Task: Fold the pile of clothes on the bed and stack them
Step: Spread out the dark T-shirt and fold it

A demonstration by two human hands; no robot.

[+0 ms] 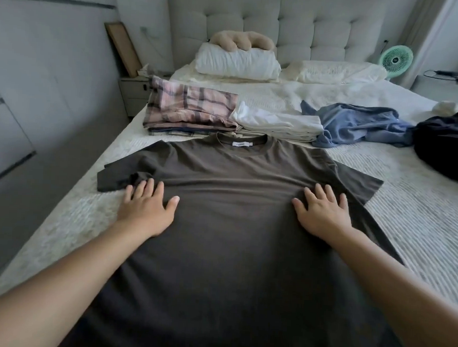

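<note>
We press our left hand (145,211) and right hand (323,214), fingers spread flat and grasping nothing, on the unfolded brown T-shirt (228,225). At twelve o'clock sit two folded stacks, plaid (188,108) and white (277,123); at two o'clock a blue garment (361,124) and dark garment (444,146) remain crumpled.

T-shirt (233,226) spread flat on the bed (418,207), collar toward the headboard (294,24). Left hand (146,211) and right hand (323,216) flat on its chest, well apart. Behind the collar, two folded stacks (191,111) (277,125) side by side. Right of these, a crumpled garment (356,125), then another (447,146) at the bed's right edge. Pillows (238,62) against the headboard; fan (395,60) beside the bed at far right.
</note>
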